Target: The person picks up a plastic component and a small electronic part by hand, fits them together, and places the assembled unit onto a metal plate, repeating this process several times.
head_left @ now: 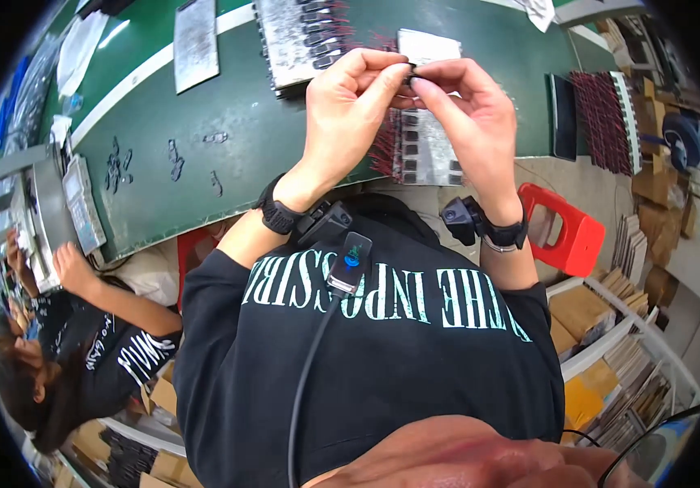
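Observation:
My left hand (348, 104) and my right hand (468, 114) meet above the green work table (203, 171), fingertips pinched together on one small black part (412, 71). Both wrists wear black bands with small camera units. Below my hands lies a grey tray (427, 150) with rows of small black parts and red wires. A second such tray (305, 37) sits farther back, and a flat grey piece (427, 45) lies just behind my fingers.
Loose small black parts (175, 159) lie on the green table to the left. A grey plate (195, 41) lies at the back left. Another person (81, 342) works at a machine (57, 203) on the left. A red stool (565, 232) and shelves of cardboard (610, 358) stand at right.

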### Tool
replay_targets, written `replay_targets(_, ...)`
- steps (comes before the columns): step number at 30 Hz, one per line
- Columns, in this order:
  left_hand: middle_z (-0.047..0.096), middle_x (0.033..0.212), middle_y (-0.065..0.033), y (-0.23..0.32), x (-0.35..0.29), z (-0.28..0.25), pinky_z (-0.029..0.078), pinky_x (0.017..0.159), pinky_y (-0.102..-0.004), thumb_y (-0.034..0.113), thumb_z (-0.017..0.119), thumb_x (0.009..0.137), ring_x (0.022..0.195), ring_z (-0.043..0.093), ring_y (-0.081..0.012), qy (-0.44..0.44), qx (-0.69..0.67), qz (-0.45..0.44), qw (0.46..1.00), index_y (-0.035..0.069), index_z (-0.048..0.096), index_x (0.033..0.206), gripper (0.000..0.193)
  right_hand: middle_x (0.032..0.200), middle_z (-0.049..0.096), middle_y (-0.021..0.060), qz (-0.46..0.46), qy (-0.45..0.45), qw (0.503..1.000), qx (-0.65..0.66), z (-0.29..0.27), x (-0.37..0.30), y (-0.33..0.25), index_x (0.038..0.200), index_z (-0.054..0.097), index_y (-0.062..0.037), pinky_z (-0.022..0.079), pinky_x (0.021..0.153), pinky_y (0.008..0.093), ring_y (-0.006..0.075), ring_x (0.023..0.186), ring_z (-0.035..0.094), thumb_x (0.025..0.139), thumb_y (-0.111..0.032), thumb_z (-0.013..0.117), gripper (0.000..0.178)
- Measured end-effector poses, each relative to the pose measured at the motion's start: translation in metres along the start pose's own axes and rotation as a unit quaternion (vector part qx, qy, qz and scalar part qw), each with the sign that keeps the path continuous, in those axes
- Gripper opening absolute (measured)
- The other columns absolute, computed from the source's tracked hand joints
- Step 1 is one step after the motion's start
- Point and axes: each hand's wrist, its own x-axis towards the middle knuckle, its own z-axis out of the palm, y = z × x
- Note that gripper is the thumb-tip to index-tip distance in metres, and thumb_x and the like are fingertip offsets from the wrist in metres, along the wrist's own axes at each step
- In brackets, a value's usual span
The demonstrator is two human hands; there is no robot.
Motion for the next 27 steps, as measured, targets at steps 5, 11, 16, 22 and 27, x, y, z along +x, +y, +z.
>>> replay_targets(5,0.071,0.1,-0.0132,-0.013,0.006,0.001,0.06,0.08,-0.0282,0.011,0.057,0.101,0.089,0.072,-0.019,-0.02,-0.078,-0.086,0.993,-0.003,0.062,0.118,0.023,0.1,0.065,0.0049,-0.015,-0.006,1.0,-0.023,-0.013,0.011,0.022,0.105,0.064,0.0033,0.053,0.081,0.0237,0.0098,0.088,0.061,0.093,-0.002,0.064,0.013)
replay_targets(11,0.07,0.105,-0.0138,-0.02,0.009,-0.003,0.06,0.082,-0.0282,0.012,0.056,0.101,0.094,0.072,-0.0197,-0.014,-0.068,-0.105,0.992,-0.003,0.063,0.119,0.024,0.088,0.069,0.0033,-0.006,0.017,1.0,0.003,-0.014,0.018,0.035,0.097,0.068,0.0003,0.052,0.074,0.0254,0.0101,0.081,0.063,0.09,-0.008,0.068,0.011)
replay_targets(16,0.071,0.105,-0.0139,-0.021,0.011,-0.006,0.06,0.082,-0.0274,0.011,0.058,0.1,0.094,0.072,-0.0194,-0.019,-0.063,-0.111,0.992,-0.003,0.063,0.12,0.025,0.089,0.069,0.0026,-0.003,0.001,1.0,-0.017,-0.017,0.019,0.04,0.096,0.068,0.0004,0.052,0.075,0.0252,0.0097,0.081,0.063,0.09,-0.008,0.068,0.011)
replay_targets(22,0.071,0.106,-0.0143,-0.017,0.008,-0.006,0.06,0.083,-0.0266,0.009,0.06,0.098,0.094,0.072,-0.0189,-0.039,-0.024,-0.12,0.992,-0.003,0.064,0.121,0.026,0.097,0.067,0.0031,-0.012,-0.049,0.998,-0.035,-0.024,0.021,0.041,0.102,0.066,0.0017,0.053,0.078,0.0239,0.0083,0.087,0.062,0.093,-0.004,0.065,0.011)
replay_targets(27,0.071,0.103,-0.015,-0.017,0.008,-0.003,0.06,0.082,-0.0262,0.006,0.06,0.097,0.093,0.072,-0.0186,-0.03,-0.035,-0.116,0.992,-0.006,0.064,0.119,0.025,0.093,0.067,0.0016,-0.006,-0.055,0.995,-0.082,-0.026,0.02,0.031,0.102,0.067,0.0007,0.052,0.077,0.0221,0.0067,0.084,0.062,0.093,-0.004,0.066,0.01)
